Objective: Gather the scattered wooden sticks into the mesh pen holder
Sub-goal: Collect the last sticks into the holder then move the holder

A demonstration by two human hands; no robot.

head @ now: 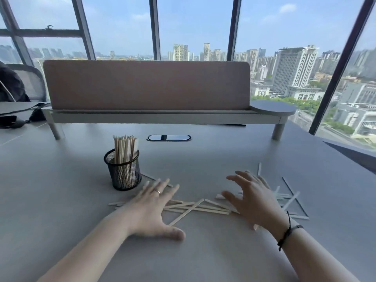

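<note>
— Where are the wooden sticks (195, 207)?
— Scattered on the grey worktop (61, 190) beneath both hands; more stand in the mesh pen holder (123, 171).
— The fingers?
— Left hand (151, 208) and right hand (254, 200) spread wide, grasping nothing.

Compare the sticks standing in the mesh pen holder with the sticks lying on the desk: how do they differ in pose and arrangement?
The sticks in the mesh pen holder stand upright; the sticks on the desk lie flat. The held ones are bunched side by side, while the loose ones cross at many angles. The holder's sticks are untouched; the left hand and right hand spread open over the loose ones. Both look like thin, pale wood.
</note>
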